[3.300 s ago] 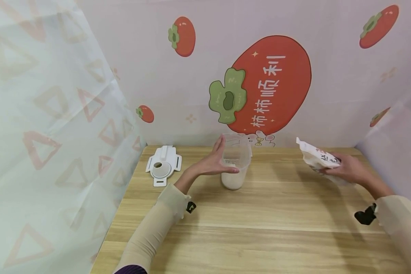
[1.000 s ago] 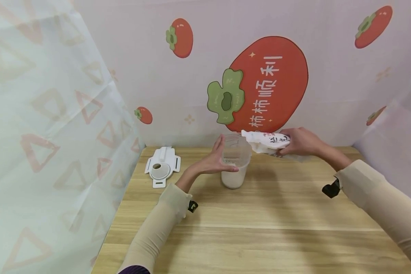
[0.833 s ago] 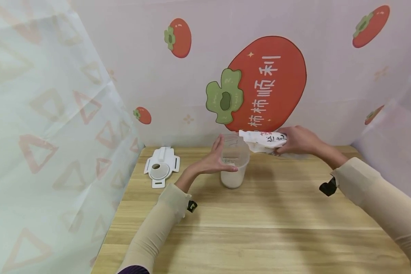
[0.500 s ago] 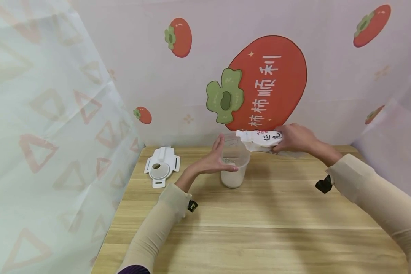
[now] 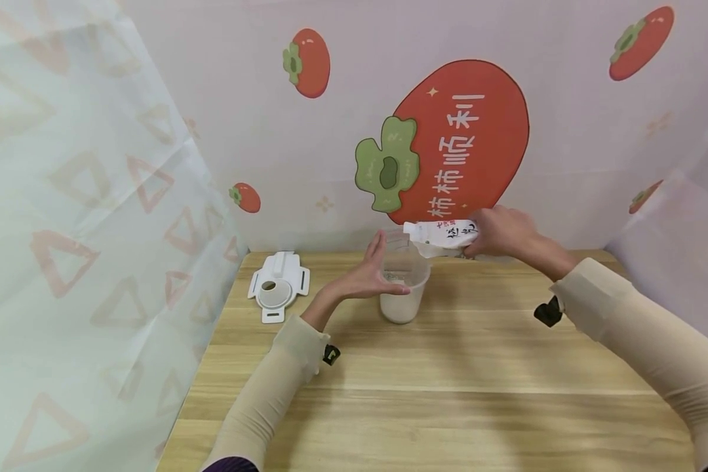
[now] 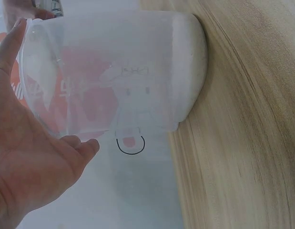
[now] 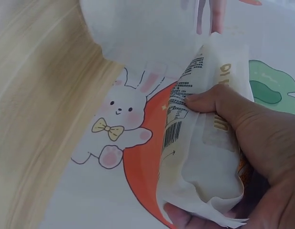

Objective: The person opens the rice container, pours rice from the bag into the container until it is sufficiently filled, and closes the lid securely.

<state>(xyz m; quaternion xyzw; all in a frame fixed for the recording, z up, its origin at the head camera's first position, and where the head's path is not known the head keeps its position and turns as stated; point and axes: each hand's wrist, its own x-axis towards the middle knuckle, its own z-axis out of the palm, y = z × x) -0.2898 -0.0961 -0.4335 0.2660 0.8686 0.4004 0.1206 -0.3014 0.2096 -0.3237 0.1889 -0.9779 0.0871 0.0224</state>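
Our left hand (image 5: 362,278) rests with straight fingers against the near side of the clear cup (image 5: 404,288), thumb low on its wall, steadying it where it stands on the wooden table (image 5: 448,393) with white grains in its bottom. Our right hand (image 5: 498,231) has fingers and thumb clamped around a white bag (image 5: 439,235), held on its side so that its open end lies just above the cup's rim, on the side away from the left hand. Well off to the left of the left hand, a white lid (image 5: 278,290) lies flat on the table.
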